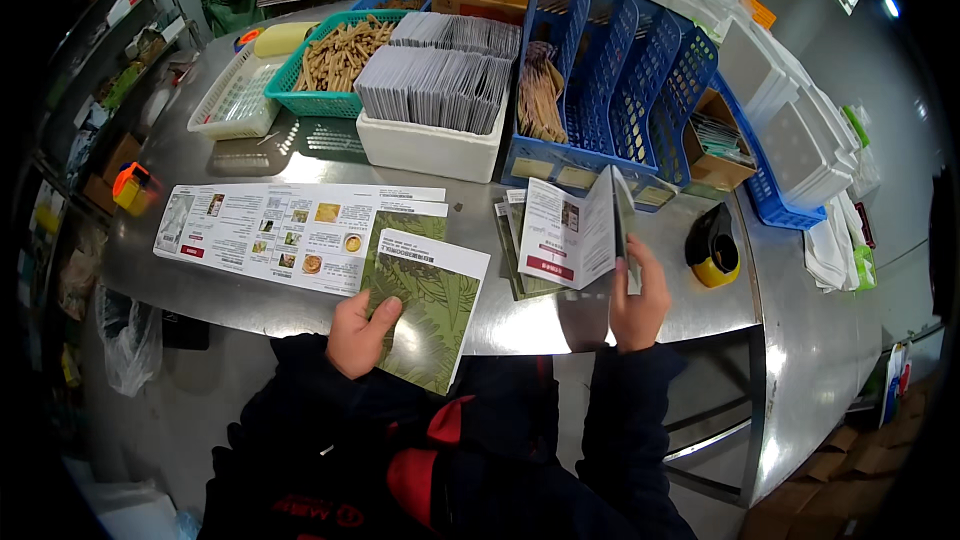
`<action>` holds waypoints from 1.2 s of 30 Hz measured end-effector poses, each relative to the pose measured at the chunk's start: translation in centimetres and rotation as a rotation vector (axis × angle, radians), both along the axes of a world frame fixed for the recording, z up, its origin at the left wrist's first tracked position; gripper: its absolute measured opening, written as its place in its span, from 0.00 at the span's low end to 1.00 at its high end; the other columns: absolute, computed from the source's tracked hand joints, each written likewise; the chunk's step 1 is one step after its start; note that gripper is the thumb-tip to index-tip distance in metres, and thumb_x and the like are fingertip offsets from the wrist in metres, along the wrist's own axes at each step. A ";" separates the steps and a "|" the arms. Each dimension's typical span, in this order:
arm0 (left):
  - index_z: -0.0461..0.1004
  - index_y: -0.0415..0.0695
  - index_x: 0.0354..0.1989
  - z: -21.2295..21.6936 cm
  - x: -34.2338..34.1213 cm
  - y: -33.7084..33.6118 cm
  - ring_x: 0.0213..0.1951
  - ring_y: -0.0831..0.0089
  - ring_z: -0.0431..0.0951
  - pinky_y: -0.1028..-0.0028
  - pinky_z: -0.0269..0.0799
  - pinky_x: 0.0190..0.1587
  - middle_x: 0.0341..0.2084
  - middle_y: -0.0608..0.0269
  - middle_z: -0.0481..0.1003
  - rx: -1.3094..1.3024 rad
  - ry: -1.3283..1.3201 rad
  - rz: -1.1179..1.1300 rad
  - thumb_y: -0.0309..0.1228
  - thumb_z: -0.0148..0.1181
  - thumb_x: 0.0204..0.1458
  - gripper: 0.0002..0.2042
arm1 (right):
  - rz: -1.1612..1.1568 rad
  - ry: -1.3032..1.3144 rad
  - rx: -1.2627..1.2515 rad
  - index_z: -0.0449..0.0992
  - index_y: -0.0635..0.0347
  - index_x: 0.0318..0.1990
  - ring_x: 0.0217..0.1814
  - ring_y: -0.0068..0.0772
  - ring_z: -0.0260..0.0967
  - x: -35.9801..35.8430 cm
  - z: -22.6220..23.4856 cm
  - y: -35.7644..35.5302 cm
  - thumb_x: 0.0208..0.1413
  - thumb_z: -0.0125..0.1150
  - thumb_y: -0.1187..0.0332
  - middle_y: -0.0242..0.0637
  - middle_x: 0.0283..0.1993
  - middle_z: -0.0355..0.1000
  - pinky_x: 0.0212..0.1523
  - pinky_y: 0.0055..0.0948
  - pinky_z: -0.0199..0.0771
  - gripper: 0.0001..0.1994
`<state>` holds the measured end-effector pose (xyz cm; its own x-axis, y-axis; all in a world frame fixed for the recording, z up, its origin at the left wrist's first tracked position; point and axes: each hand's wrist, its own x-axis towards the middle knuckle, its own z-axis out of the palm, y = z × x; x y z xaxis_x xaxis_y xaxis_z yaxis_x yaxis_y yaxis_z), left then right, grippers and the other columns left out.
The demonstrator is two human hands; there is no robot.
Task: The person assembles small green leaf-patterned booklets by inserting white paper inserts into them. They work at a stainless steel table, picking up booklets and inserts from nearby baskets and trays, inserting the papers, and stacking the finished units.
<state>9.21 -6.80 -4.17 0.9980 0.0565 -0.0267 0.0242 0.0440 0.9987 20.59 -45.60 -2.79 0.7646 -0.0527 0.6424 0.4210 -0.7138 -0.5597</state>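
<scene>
My left hand (362, 333) pinches the lower left side of a green leaf-patterned leaflet (432, 295), thumb on top, at the table's front edge. Under and behind it lie long unfolded printed leaflets (275, 240), stretching to the left with pictures and text facing up. In my right hand (641, 302) is a folded leaflet (568, 232), held by its right side, its panels standing partly apart. Beneath that leaflet, more green leaflets (507, 242) lie on the steel table (530, 335).
Along the back stand a white box of upright grey-white cards (432, 85), a green basket of small wooden pieces (338, 55), a white basket (235, 95) and a blue file rack (610, 70). A black-and-yellow tape dispenser (712, 248) sits right; an orange one (132, 188) sits far left.
</scene>
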 end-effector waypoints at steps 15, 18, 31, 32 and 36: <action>0.73 0.32 0.64 -0.1 12.8 -11.3 0.54 0.69 0.82 0.68 0.80 0.54 0.56 0.57 0.80 -0.531 0.188 -0.123 0.31 0.54 0.76 0.16 | 0.350 0.126 -0.458 0.81 0.63 0.60 0.67 0.57 0.73 -3.3 -3.1 7.1 0.54 0.78 0.60 0.47 0.62 0.78 0.68 0.49 0.74 0.28; 0.76 0.30 0.59 -3.9 15.4 -13.2 0.50 0.60 0.85 0.63 0.80 0.53 0.49 0.49 0.84 -0.247 0.153 -0.053 0.32 0.60 0.71 0.17 | 0.394 0.139 -0.437 0.78 0.66 0.63 0.70 0.57 0.71 -3.5 -3.2 6.9 0.52 0.79 0.64 0.50 0.65 0.76 0.71 0.50 0.72 0.31; 0.73 0.31 0.50 -3.0 14.9 -14.2 0.48 0.42 0.83 0.53 0.78 0.53 0.46 0.36 0.82 0.794 0.058 0.024 0.40 0.69 0.62 0.22 | 0.026 0.587 -0.305 0.79 0.73 0.52 0.52 0.66 0.80 6.0 -3.0 3.0 0.60 0.75 0.48 0.62 0.53 0.80 0.53 0.55 0.81 0.31; 0.73 0.31 0.52 -3.2 14.7 -14.5 0.51 0.42 0.83 0.53 0.78 0.55 0.50 0.35 0.80 0.882 0.007 0.021 0.40 0.69 0.62 0.23 | 0.033 0.585 -0.324 0.79 0.73 0.51 0.52 0.66 0.81 6.5 -3.6 3.3 0.59 0.76 0.47 0.62 0.52 0.81 0.52 0.56 0.80 0.32; 0.70 0.29 0.59 -2.9 15.0 -15.0 0.63 0.42 0.76 0.57 0.75 0.63 0.64 0.30 0.72 0.673 0.048 0.012 0.39 0.71 0.61 0.28 | 0.143 0.680 -0.237 0.81 0.73 0.48 0.52 0.65 0.82 7.0 -2.4 3.4 0.57 0.78 0.47 0.61 0.48 0.83 0.52 0.55 0.81 0.31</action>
